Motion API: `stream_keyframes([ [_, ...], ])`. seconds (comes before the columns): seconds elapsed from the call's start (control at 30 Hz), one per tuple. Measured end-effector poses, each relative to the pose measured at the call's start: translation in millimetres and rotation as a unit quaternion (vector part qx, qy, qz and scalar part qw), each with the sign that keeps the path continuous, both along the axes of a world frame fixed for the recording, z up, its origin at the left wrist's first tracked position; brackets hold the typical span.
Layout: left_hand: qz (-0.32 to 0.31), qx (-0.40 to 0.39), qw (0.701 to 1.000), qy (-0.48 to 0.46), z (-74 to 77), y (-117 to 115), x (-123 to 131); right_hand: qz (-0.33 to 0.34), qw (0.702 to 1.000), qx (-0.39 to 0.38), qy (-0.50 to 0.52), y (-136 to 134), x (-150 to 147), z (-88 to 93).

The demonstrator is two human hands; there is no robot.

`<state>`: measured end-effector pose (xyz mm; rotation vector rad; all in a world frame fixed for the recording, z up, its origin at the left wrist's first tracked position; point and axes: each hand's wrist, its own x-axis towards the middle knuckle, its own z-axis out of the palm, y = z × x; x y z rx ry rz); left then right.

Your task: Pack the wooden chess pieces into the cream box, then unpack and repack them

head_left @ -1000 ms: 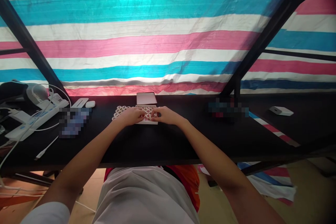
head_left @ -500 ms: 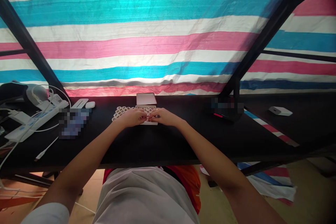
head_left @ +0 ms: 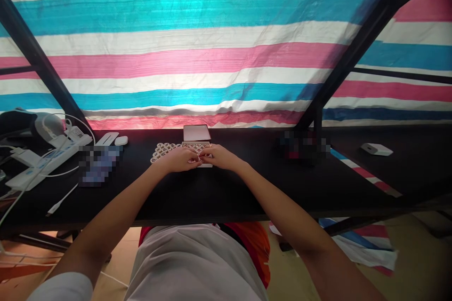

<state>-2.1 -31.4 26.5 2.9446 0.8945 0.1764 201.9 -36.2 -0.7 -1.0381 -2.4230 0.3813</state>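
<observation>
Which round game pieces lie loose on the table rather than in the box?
The cluster of pieces just left of the white box, by the left hand. It is spread on the bare black table; the rest sit inside the box.

Both hands, left hand (head_left: 178, 159) and right hand (head_left: 218, 157), meet over a small tray (head_left: 205, 145) of round pieces (head_left: 161, 149) on the black bench (head_left: 219, 188).

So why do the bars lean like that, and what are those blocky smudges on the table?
Head view: the wide lens splays the frame bars; the striped sheet glows, seemingly lit from behind, brightest on the top cyan band; two patches on the table are blocked out in mosaic; the pieces by the left hand and right hand are too small to read.
</observation>
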Motion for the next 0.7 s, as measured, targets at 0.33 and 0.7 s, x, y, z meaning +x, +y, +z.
stream_keyframes([
  [0.33, 0.014, 0.002, 1.0, 0.018, 0.7, -1.7, 2.0, -0.018, 1.0, -0.002, -0.01, 0.1, 4.6, 2.0],
  [0.7, 0.01, -0.006, 1.0, 0.01, 0.7, -0.8, 1.7, -0.023, 1.0, 0.015, -0.002, 3.9, 8.8, -0.8],
])
